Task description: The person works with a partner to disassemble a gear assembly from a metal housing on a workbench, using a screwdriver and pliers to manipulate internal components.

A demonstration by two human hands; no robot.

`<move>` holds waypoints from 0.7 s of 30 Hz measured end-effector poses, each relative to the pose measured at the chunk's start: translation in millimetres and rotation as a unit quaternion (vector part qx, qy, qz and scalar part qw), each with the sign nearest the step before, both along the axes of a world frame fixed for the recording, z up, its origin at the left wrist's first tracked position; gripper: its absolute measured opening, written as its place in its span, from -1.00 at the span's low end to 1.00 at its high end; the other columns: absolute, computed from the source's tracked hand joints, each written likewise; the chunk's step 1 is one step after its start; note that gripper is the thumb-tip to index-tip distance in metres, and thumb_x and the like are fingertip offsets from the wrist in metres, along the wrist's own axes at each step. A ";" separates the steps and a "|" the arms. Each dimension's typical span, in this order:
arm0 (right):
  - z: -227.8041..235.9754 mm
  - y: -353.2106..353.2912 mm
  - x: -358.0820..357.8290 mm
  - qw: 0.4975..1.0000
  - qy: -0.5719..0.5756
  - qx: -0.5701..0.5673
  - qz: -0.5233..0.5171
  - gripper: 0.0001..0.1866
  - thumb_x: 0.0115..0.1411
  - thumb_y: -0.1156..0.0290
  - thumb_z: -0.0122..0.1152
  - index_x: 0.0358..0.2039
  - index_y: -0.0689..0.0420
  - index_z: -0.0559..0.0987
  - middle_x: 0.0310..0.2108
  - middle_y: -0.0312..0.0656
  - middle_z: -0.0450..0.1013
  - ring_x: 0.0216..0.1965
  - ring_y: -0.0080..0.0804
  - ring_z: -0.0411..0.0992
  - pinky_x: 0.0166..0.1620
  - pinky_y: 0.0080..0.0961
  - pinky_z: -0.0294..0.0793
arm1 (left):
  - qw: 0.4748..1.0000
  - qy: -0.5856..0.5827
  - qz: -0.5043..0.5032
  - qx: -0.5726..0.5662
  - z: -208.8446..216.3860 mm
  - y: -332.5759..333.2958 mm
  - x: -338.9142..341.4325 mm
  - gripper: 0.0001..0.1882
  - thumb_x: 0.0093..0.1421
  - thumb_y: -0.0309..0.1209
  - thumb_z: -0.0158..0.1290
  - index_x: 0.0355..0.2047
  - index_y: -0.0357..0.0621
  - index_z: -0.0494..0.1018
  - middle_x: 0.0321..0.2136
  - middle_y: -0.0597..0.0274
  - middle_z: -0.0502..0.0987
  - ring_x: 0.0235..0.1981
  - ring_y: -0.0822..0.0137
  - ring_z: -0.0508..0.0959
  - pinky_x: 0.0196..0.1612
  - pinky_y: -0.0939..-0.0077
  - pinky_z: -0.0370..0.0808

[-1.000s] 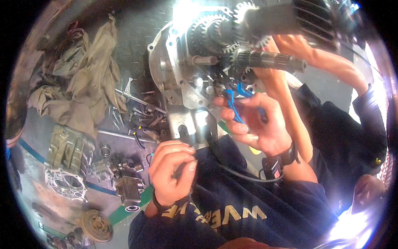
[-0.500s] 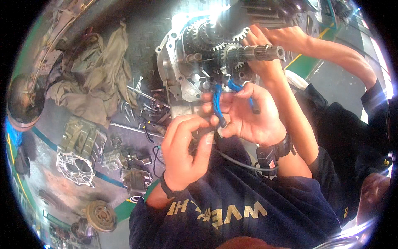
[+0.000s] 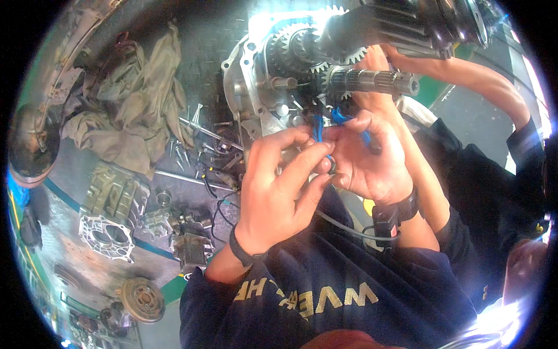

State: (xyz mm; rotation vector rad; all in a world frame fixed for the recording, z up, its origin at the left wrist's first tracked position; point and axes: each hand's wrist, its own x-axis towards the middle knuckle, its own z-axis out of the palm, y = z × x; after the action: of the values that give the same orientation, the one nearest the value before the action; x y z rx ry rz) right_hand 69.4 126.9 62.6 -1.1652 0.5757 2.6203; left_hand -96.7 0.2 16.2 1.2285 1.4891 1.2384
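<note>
Blue-handled pliers (image 3: 318,129) point away from me toward the gear shafts, their jaws dark and hard to make out. My right hand (image 3: 378,157) lies palm up around them, with one handle between thumb and palm. Closed at the fingertips, my left hand (image 3: 279,177) pinches the end of the other handle. Just beyond the pliers stands a splined shaft (image 3: 372,81) with a toothed gear, set in an opened gearbox housing (image 3: 233,93). Another person's forearm (image 3: 427,168) passes behind my right hand, and that person's hand is partly hidden by the shaft.
On the metal bench to the left lie a crumpled grey cloth (image 3: 131,110), a cast housing (image 3: 110,203), bolts and a long rod (image 3: 195,181). A round rusty disc (image 3: 142,299) is lower left. A large dark shaft (image 3: 401,29) overhangs the top right.
My left hand has shifted right and its fingers have closed over the handle's end. The pliers and my right hand have moved slightly right. The gearbox also appears further right.
</note>
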 end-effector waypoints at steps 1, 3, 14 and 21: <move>2.3 -0.8 -5.6 1.000 -0.006 0.007 -0.005 -0.37 0.36 0.10 -0.09 0.18 0.43 0.44 -0.02 0.17 0.55 -0.06 0.04 0.59 -0.18 -0.17 0.75 | 1.000 -0.019 0.009 -0.002 -1.8 -0.7 -1.5 -0.54 0.09 -0.45 0.32 0.06 -0.02 0.64 0.04 0.03 0.52 0.01 -0.01 0.53 0.04 0.16 0.50; 2.9 -2.7 -11.7 1.000 -0.016 0.015 -0.011 -0.37 0.36 0.11 -0.09 0.17 0.43 0.45 -0.02 0.16 0.55 -0.06 0.03 0.59 -0.18 -0.18 0.74 | 0.998 -0.057 0.026 0.000 -6.3 -0.4 -4.0 -0.59 0.11 -0.44 0.30 0.02 -0.06 0.65 0.02 -0.02 0.54 0.00 -0.04 0.59 0.03 0.15 0.56; -4.7 -9.4 -23.8 0.993 -0.107 0.036 0.044 -0.54 0.31 0.19 -0.04 0.02 0.29 0.53 -0.19 0.03 0.59 -0.27 -0.14 0.61 -0.42 -0.45 0.50 | 0.997 -0.075 0.011 0.007 -10.2 -1.7 -14.3 -0.67 0.19 -0.47 0.23 -0.03 -0.24 0.62 -0.03 -0.11 0.54 0.01 -0.04 0.63 0.06 0.20 0.57; -4.3 -22.1 -34.4 0.973 -0.197 0.105 0.063 -0.62 0.28 0.19 0.00 -0.10 0.22 0.54 -0.34 -0.07 0.56 -0.47 -0.26 0.55 -0.63 -0.54 0.26 | 0.997 -0.072 0.009 -0.020 -1.3 -5.8 -14.6 -0.62 0.11 -0.50 0.27 -0.02 -0.22 0.62 -0.03 -0.07 0.53 -0.07 -0.01 0.64 0.00 0.21 0.58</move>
State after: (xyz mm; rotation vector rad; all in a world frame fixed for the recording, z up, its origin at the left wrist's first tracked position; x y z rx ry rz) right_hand 35.0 104.8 58.3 -1.6314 0.1467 2.3715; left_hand -111.2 -5.6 14.9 1.0778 1.4160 1.2761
